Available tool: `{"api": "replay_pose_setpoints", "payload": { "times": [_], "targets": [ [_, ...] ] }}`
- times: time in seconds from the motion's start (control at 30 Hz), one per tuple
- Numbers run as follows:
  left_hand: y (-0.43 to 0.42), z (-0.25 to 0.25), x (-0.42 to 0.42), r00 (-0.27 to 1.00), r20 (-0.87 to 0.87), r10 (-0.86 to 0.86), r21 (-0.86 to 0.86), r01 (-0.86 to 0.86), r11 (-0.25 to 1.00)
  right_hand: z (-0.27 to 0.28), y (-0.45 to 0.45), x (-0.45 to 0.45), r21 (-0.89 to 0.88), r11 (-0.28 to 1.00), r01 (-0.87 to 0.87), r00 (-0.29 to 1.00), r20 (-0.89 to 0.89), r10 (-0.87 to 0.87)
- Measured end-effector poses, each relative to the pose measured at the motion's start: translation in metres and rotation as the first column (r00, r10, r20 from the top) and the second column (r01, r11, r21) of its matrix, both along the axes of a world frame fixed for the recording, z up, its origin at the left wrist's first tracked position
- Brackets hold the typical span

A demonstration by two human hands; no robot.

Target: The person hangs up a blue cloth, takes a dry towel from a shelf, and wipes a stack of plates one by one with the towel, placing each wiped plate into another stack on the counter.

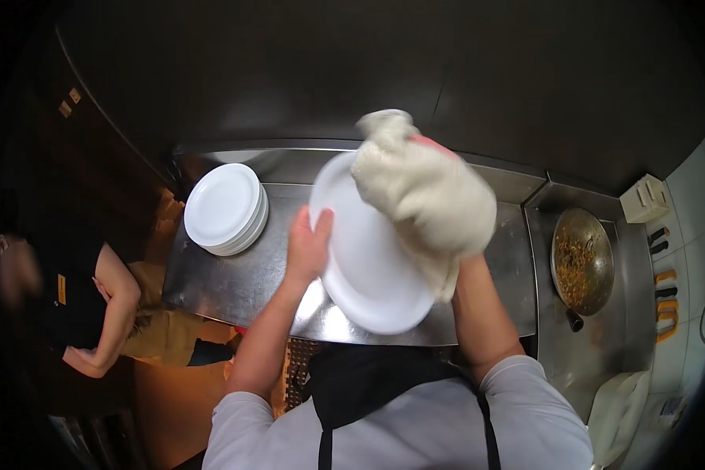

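My left hand grips the left rim of a large white oval plate, its thumb over the upper face. The plate is held tilted above the steel counter. A cream-coloured cloth, blurred by motion, covers my right hand and lies over the plate's upper right part. Only the right wrist shows below the cloth; the fingers are hidden under it. To the left, a stack of white plates stands on the counter.
The steel counter runs along a dark wall. At right, a pan with chopped food sits in a steel recess, near a knife block and several knives on the tiled wall. A person with folded arms stands at left.
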State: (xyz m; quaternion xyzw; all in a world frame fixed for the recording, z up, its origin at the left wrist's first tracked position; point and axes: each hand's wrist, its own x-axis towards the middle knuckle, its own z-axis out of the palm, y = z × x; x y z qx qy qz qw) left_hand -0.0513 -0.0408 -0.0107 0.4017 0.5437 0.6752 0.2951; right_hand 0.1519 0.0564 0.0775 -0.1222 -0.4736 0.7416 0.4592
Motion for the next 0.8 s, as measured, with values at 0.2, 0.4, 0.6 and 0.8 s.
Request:
{"api": "replay_pose_setpoints", "payload": {
  "times": [0.2, 0.4, 0.6, 0.8],
  "targets": [
    [-0.017, 0.004, 0.002, 0.945, 0.327, 0.031, 0.095, -0.065, 0.993, -0.15, -0.073, -0.068, 0.201, 0.977, 0.065, 0.982, 0.164, -0.099],
    [-0.053, 0.002, -0.044, 0.997, -0.054, 0.048, 0.016, -0.047, 0.999, 0.015, -0.083, -0.048, 0.202, 0.978, -0.046, 0.997, 0.069, 0.032],
    [-0.048, -0.001, -0.031, 0.944, 0.329, -0.017, 0.158, -0.038, 0.987, -0.107, -0.07, -0.128, 0.089, 0.992, -0.092, 0.95, 0.305, 0.061],
    [-0.06, 0.028, -0.075, 0.739, 0.142, 0.659, 0.094, -0.673, 0.734, -0.081, -0.105, -0.089, 0.012, 0.976, -0.217, 0.976, 0.013, 0.217]
  ]
}}
